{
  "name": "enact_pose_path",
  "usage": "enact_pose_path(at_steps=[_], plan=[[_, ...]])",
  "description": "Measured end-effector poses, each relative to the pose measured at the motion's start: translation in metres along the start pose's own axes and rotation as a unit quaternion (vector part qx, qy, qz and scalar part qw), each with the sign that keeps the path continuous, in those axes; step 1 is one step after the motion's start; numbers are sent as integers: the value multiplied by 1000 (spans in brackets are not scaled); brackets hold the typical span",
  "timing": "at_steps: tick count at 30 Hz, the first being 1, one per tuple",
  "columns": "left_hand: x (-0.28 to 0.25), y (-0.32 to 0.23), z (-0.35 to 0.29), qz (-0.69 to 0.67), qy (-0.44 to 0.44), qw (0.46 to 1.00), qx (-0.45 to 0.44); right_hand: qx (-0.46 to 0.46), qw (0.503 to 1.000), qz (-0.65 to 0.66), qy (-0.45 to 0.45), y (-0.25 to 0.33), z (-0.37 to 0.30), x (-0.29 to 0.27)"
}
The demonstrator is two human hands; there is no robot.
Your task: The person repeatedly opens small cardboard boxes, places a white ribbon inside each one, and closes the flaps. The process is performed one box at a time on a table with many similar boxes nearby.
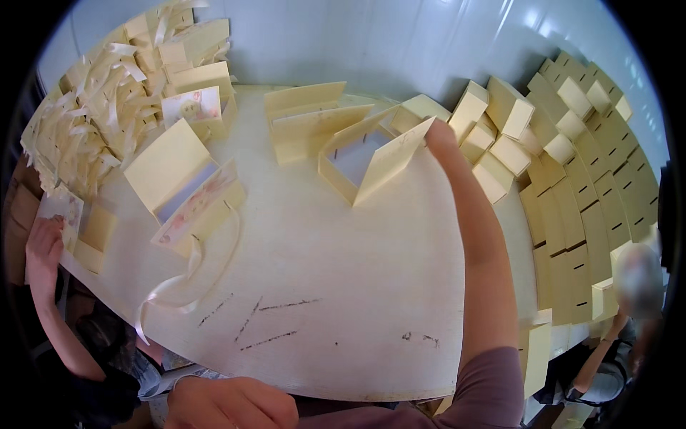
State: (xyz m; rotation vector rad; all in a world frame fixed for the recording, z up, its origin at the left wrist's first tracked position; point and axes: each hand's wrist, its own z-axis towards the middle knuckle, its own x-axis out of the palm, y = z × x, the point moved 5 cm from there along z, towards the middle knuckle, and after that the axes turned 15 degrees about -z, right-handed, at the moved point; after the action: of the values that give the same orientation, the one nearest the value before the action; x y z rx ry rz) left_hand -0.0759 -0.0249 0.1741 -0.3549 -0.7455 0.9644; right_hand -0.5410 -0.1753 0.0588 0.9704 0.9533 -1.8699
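Right fingers [431, 138]: pinched the upper corner of a raised panel on the open box, the exact placing of thumb and fingertips too small to tell
Right hand [443, 139]: reached to the far part of the bench [371, 286], its bare forearm stretched along the right side
Open box [393, 163]: cream, stood in the far half of the bench, right of the middle, pale lining showing inside
Left hand [229, 404]: sat at the near edge, left of the middle, fingers curled close together; tips hidden, so I could not tell whether they held anything
Standing box [314, 129]: stood with its flap raised, just left of the open box, near the far edge
Printed box [204, 204]: gaped near the left edge, its pinkish panel tilted up
Ribbon [189, 277]: trailed from the printed box to the near left edge
Ribboned pile [93, 121]: crowded the far left corner
Loose boxes [509, 107]: lay heaped at the far right corner, near the right hand
Stacked boxes [589, 207]: rose in rows along the right edge
Co-worker's hand [44, 243]: touched a printed panel [69, 211] at the left edge
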Motion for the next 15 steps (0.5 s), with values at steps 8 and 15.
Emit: enact_pose_path(at_steps=[8,15], plan=[[-5,5,-33,-24,-104,994,-17,273,892,360,-4,-94,-45,-97],[-28,35,-41,70,-181,963,-186,319,818,462,123,-108,-193,-175]])
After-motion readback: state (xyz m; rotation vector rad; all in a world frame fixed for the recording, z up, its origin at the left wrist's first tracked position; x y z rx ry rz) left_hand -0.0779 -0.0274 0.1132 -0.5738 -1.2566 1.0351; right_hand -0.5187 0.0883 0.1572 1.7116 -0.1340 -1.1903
